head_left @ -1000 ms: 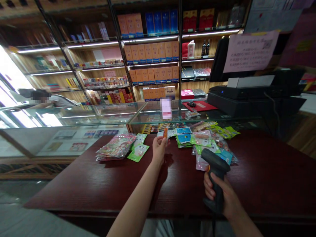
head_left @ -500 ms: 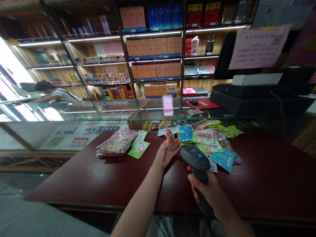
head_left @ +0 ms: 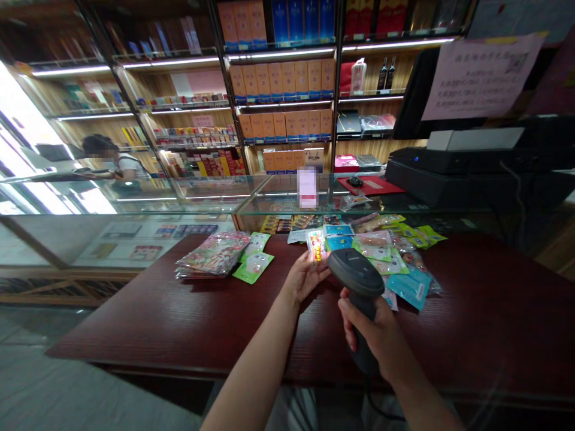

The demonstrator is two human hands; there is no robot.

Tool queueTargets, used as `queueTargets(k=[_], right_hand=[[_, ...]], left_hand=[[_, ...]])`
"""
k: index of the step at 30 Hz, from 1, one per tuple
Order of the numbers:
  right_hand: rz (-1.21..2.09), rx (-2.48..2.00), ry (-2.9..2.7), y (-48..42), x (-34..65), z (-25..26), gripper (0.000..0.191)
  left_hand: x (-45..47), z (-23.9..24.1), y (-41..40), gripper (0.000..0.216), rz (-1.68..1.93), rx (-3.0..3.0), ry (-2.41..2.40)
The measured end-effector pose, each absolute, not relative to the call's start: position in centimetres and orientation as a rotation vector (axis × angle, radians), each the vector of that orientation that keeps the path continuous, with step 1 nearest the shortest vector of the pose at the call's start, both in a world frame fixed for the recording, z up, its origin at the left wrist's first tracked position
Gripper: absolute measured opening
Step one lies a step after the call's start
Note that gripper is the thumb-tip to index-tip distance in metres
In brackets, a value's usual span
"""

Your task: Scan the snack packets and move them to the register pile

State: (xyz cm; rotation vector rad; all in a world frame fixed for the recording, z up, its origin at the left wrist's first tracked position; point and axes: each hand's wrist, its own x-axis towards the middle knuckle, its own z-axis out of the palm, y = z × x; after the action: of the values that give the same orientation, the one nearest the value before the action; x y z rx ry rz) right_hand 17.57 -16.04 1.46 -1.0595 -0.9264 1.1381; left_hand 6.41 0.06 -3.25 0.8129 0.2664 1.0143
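Note:
My left hand (head_left: 306,276) holds a small snack packet (head_left: 317,246) with a red and yellow print, lit brightly at its near end. In my right hand (head_left: 366,326) is a dark grey handheld barcode scanner (head_left: 357,275), its handle gripped in wrapped fingers. The scanner's head points toward the packet. Just beyond both hands lies a pile of packaged snacks, with a blue packet (head_left: 339,241), a teal packet (head_left: 409,287) and green packets (head_left: 390,261). To the left a stack of clear-wrapped printed packs (head_left: 213,254) rests beside a green packet (head_left: 254,267).
A dark red wooden table (head_left: 179,335) carries these things. Behind it runs a glass display counter (head_left: 179,200) with a pink-white sign (head_left: 307,187) on it. A monitor (head_left: 415,90) stands at right. Another person (head_left: 117,161) leans at the far left, before shelves of boxes.
The snack packet now shows a bright light patch, and the scanner's blue light is no longer visible. My right hand has shifted slightly up. The other person's head has moved.

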Motion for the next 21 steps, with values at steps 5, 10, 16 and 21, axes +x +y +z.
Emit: queueTargets(k=[5, 10, 16, 21], right_hand=[[1.136, -1.048, -0.911, -16.3, 17.7, 1.4, 0.040], [1.159, -1.021, -0.885, -16.3, 18.0, 0.8, 0.040], [1.188, -1.013, -0.852, -16.7, 18.7, 0.6, 0.039], [1.193, -0.994, -0.869, -17.3, 18.8, 0.9, 0.037]], left_hand=[[6.4, -3.2, 0.1, 0.042, 0.994, 0.810, 0.301], [6.4, -3.0, -0.2, 0.039, 0.999, 0.793, 0.327], [6.3, -2.9, -0.3, 0.041, 0.970, 0.801, 0.316], [6.3, -3.1, -0.2, 0.040, 0.960, 0.811, 0.320]])
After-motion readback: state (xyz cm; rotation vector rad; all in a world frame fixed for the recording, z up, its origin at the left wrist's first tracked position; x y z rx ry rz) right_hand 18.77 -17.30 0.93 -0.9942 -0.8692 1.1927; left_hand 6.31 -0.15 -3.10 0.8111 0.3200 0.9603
